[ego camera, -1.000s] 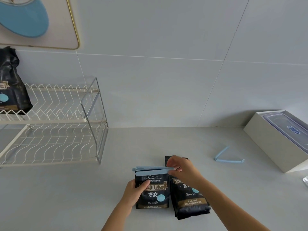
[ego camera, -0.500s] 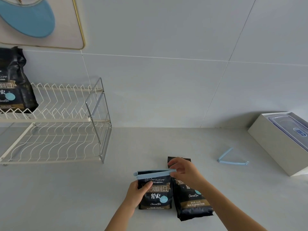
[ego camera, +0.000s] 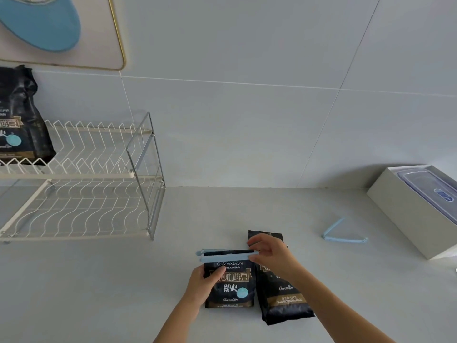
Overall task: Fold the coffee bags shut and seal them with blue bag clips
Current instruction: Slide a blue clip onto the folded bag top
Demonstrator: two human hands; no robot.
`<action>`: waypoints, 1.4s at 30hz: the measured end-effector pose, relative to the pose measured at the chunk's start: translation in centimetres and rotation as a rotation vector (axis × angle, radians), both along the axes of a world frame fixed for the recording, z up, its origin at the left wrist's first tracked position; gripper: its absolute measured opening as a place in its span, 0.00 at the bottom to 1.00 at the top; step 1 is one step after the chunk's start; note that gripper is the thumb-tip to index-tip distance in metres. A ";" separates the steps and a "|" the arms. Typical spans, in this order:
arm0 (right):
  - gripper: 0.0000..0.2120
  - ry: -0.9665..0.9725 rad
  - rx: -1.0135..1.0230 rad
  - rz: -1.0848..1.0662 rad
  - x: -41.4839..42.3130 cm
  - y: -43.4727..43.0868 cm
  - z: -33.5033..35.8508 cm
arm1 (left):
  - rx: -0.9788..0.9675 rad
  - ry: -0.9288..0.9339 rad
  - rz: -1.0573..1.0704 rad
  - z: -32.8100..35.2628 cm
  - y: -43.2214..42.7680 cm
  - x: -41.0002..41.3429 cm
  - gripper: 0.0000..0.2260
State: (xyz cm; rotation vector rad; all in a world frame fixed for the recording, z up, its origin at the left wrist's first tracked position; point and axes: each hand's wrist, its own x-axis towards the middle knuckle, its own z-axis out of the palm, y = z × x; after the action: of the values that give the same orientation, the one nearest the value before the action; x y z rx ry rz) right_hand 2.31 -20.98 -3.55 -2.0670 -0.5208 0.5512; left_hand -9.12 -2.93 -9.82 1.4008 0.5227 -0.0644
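Note:
A black coffee bag stands on the grey counter, its folded top caught between the arms of a blue bag clip. My left hand grips the bag's left side, thumb on its front. My right hand pinches the clip's right end. A second black coffee bag lies flat just to the right, partly under my right forearm. Another blue clip lies spread apart on the counter to the right. A third coffee bag stands on the rack's upper shelf at far left.
A white two-tier wire dish rack stands at the left against the tiled wall. A white box holding a clear lidded container sits at the right edge. A framed picture hangs upper left.
The clip's arms have come closer together over the folded bag top, with my right hand still at its right end. My left hand keeps its hold on the bag.

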 end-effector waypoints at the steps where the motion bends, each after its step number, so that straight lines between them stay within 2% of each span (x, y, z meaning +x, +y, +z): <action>1: 0.13 -0.001 -0.003 0.009 -0.1 0.2 0.0 | 0.005 -0.001 0.003 -0.1 0.0 0.0 0.09; 6: 0.12 -0.103 -0.130 0.113 0.1 1.1 0.4 | -0.006 -0.030 0.022 -0.2 0.0 -0.4 0.09; 14: 0.25 -0.416 -0.479 0.388 -0.1 4.5 1.7 | 0.024 -0.049 0.033 -0.3 -0.2 -0.3 0.06; 17: 0.22 -0.490 -0.552 0.502 -0.7 6.2 2.0 | 0.081 -0.080 0.019 -0.4 -0.2 -0.3 0.08; 25: 0.19 -0.416 -0.542 0.570 -2.4 8.3 1.7 | 0.206 -0.108 -0.015 0.0 -0.1 -0.3 0.07; 29: 0.18 -0.404 -0.523 0.489 -2.7 8.6 1.4 | 0.239 -0.088 0.019 0.2 -0.2 -0.4 0.14; 33: 0.19 -0.405 -0.491 0.414 -3.0 9.0 1.2 | 0.233 -0.090 0.020 -0.1 -0.2 -0.2 0.07; 36: 0.18 -0.423 -0.472 0.387 -3.4 9.5 0.9 | 0.216 -0.068 0.015 -0.1 -0.2 -0.3 0.05; 42: 0.11 -0.440 -0.410 0.361 -4.1 10.6 0.7 | 0.235 -0.024 0.015 0.3 -0.3 -0.3 0.10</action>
State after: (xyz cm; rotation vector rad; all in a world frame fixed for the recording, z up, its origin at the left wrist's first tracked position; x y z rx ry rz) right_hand -1.79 -10.34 -2.87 -2.5193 -1.1321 0.4302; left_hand -9.39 -3.24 -9.57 1.6245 0.5331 0.0268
